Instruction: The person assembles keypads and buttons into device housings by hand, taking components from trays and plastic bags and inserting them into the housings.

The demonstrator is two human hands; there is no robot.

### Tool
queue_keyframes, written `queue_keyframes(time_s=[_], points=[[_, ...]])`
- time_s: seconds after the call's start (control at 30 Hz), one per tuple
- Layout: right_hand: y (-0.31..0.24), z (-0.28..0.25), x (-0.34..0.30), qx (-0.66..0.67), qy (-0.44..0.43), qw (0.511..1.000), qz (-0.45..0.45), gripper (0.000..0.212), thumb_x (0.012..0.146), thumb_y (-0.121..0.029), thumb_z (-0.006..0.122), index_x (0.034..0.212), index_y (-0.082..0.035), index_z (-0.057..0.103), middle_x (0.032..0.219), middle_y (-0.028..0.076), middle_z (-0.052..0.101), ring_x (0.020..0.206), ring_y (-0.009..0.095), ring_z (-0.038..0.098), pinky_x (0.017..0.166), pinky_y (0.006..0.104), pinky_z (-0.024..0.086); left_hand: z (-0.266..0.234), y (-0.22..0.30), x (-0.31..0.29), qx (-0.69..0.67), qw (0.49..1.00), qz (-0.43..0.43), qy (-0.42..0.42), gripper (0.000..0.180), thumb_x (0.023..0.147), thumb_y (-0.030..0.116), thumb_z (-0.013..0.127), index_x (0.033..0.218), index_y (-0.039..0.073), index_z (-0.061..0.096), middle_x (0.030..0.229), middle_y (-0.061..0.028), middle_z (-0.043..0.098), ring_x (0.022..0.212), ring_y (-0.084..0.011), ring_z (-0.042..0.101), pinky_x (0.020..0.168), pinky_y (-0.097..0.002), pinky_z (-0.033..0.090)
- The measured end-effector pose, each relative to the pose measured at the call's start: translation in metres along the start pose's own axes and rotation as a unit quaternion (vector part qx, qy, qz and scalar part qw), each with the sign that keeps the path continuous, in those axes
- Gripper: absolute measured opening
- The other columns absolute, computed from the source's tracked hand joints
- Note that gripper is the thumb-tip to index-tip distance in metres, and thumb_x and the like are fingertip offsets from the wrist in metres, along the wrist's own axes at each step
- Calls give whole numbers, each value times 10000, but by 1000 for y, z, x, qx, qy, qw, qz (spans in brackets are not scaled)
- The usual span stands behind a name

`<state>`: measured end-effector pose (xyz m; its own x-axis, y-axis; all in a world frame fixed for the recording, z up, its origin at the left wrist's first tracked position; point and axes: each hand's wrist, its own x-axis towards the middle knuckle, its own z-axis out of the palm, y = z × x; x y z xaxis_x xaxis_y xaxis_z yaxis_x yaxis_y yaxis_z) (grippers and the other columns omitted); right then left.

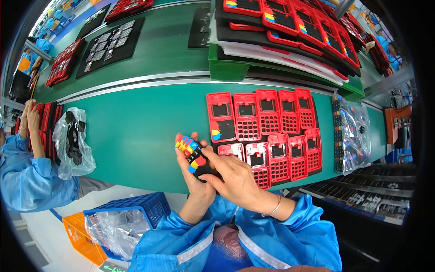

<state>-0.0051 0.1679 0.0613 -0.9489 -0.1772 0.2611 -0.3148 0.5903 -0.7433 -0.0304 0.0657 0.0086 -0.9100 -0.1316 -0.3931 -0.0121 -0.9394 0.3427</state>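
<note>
My left hand (192,174) holds a black rubber keypad (195,158) with red, yellow and blue keys, just above the near edge of the green table (136,127). My right hand (233,174) grips the same keypad from the right, fingers pinching its lower end. Right beside my hands lies a black tray (318,136) with two rows of red plastic device shells (265,131). One shell at the upper left has a coloured keypad (222,131) fitted in it.
A clear bag of black keypads (351,136) lies right of the tray. Stacked trays of red shells (290,27) sit on a green crate behind. A plastic bag (72,140) lies at left near a co-worker's blue sleeve (31,177). Blue and orange crates (118,222) stand below.
</note>
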Motion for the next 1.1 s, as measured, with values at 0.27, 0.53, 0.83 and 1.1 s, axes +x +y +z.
queue_keyframes(time_s=[0.27,0.53,0.83,1.1], points=[[51,-87,25,-160,58,984,-42,206,851,-81,762,1052,-36,748,953,99,708,887,316,683,769,435,543,-8,0,3,-47,997,15,-58,468,1103,377,524,1491,123,462,1297,-159,571,1009,-255,578,809,-338,553],[93,-82,37,-211,-13,975,-63,227,837,-81,762,1063,-52,771,930,76,692,964,275,619,883,407,478,-8,-2,5,-43,997,5,-57,467,1100,375,533,1489,127,466,1305,-159,574,1019,-260,581,813,-340,554],[99,-72,37,-207,10,974,-92,291,812,-98,790,1100,-59,774,990,61,689,1006,266,614,911,409,474,-8,-4,6,-31,998,7,-52,477,1102,388,525,1503,140,453,1313,-152,573,1014,-260,591,818,-346,549],[88,-74,24,-232,-19,963,-139,320,789,-47,676,1101,12,708,1114,111,683,1029,293,646,915,411,511,-6,-3,7,-23,998,-4,-54,484,1109,404,502,1518,152,436,1320,-138,567,1014,-251,594,825,-347,539]])
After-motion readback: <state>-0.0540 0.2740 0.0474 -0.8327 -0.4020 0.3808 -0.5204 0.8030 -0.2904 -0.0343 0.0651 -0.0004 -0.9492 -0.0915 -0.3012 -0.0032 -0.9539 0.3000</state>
